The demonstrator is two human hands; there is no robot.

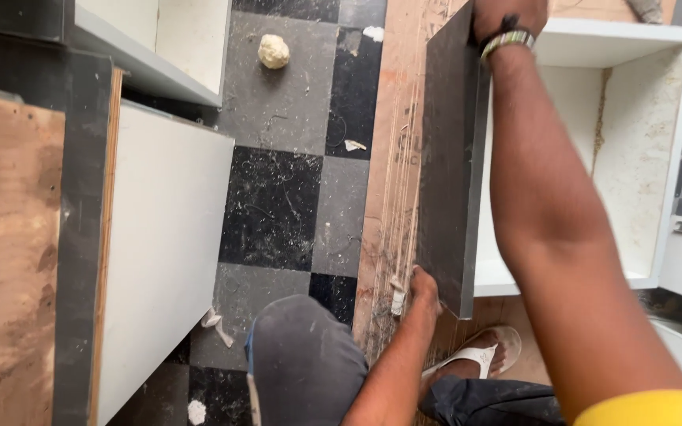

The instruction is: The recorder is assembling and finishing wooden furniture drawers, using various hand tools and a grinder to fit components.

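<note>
A dark grey panel [445,158] stands on edge against the side of a white open box cabinet [641,142]. My right hand [508,16] grips the panel's far top end; a striped band circles that wrist. Low at the panel's near corner, my left hand [421,288] is closed around a small pale object that I cannot identify, pressed to the panel's edge. The panel rests on a scratched plywood sheet [392,181] lying on the floor.
Black and grey checkered floor tiles [278,205] carry dust and scraps, with a crumpled pale lump [273,51] farther off. A white panel with plywood edge [159,252] stands at left. My knee [301,363] and a sandalled foot [483,355] are below.
</note>
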